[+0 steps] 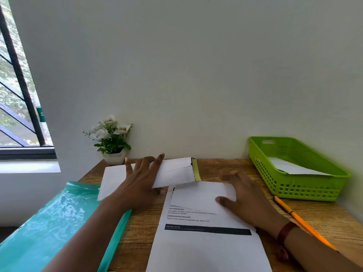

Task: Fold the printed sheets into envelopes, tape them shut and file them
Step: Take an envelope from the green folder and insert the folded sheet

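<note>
Tabletop [225, 167]: the printed sheet [206, 250] is laid flat at centre, its top edge folded over. White paper [294, 167] is held in the green basket [306, 191], far right. The envelope [176, 171], flap open, is gripped by the left hand [139, 183] just behind the sheet. The fold is pressed by the flat right hand [249, 199].

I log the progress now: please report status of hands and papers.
Left hand grips envelope. Right hand presses printed sheet, top folded. Nothing blocks green basket.
</note>
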### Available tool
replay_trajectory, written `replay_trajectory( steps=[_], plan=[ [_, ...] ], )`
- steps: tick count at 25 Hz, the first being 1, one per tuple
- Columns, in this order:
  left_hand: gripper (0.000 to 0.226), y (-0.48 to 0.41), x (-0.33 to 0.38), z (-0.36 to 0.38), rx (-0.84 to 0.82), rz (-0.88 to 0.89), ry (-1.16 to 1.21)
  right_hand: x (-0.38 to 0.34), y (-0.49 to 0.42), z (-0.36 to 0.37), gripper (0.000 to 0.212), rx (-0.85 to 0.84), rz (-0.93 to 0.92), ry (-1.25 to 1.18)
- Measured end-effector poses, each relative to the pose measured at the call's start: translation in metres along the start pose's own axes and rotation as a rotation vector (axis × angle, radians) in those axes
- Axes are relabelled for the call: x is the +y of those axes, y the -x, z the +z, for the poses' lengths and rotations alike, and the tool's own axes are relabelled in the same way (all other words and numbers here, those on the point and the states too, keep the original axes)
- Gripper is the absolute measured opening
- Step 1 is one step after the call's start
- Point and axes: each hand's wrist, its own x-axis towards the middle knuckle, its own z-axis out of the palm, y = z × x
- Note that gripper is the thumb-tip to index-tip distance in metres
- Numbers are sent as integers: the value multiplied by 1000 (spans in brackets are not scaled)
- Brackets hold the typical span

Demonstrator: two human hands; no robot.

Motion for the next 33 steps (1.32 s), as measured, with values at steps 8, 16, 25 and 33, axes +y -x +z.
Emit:
replay_trajectory(
  steps=[8, 16, 25, 33],
  plan=[
    [101, 1, -5, 3, 3, -159, -86, 12, -6, -12, 13, 330, 202, -84],
    [103, 1, -9, 6, -32, -178, -100, 16, -10, -14, 12, 557, 216, -250],
    [114, 1, -11, 8, -40, -152, -90, 18, -11, -8, 14, 487, 231, -421],
    [119, 3, -6, 3, -41, -128, -73, 17, -11, -6, 19, 340, 221, -557]
  ],
)
